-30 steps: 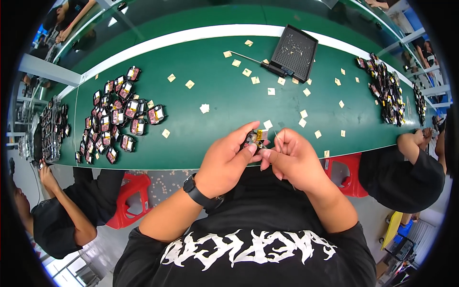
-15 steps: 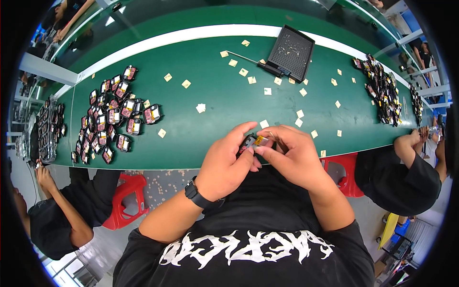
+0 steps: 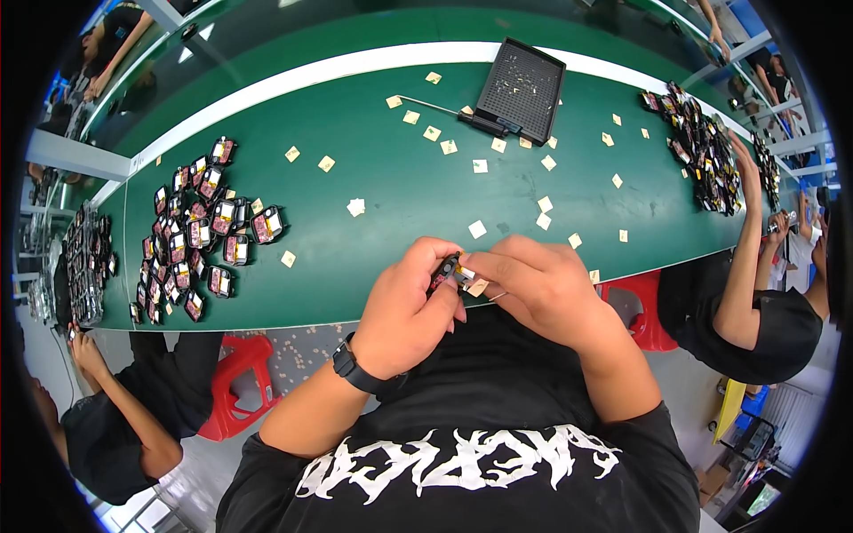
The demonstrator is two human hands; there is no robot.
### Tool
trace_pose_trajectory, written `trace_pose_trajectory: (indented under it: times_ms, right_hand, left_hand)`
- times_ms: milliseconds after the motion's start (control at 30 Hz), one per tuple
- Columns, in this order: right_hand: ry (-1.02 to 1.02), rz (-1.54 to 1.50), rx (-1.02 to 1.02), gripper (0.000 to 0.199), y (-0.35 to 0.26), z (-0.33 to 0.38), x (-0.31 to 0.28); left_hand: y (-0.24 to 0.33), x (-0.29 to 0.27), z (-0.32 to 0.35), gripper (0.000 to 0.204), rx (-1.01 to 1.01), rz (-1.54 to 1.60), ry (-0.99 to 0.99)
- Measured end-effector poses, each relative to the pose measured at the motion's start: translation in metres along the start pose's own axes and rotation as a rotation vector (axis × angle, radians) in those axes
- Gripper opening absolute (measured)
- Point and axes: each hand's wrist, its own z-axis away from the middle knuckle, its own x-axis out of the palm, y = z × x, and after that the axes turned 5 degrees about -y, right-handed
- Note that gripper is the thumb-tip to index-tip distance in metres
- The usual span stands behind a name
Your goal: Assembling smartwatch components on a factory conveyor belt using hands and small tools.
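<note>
Since the earlier frame, a co-worker's hand point(image 3: 745, 155) has come to the heap right of the black tray point(image 3: 546, 98), and a cream square point(image 3: 477, 288) now shows beside the device point(image 3: 440, 277), which sits in front of the tray, toward the wearer. The left hand point(image 3: 402, 302) holds that device; the right hand point(image 3: 551, 289) has its fingertips drawn narrow against it, though I cannot tell what they grip. The step in hand looks like close fingertip work on 1 device; the next move probably calls for a steady left hand and light right fingertips. White stylised lettering marks the black shirt point(image 3: 355, 422), nearest the wearer from the tray; labels on the devices left of the tray point(image 3: 199, 233) are unreadably small.
</note>
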Motion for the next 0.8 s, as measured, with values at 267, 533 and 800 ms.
trace_pose_trajectory:
  times_ms: [267,533,800]
  right_hand:
    - [0.063,-0.354,0.240,0.011,-0.013,-0.004,0.009]
    - [0.018,-0.494,0.376,0.011,-0.017,-0.002,0.012]
    - [0.020,-1.071,0.662,0.012,-0.015,0.001,0.019]
  left_hand:
    - [-0.013,0.005,0.001,0.026,0.091,-0.061,0.037]
    - [-0.022,0.003,0.001,0.029,0.149,-0.025,0.034]
    - [-0.021,-0.006,0.003,0.035,0.112,-0.032,-0.101]
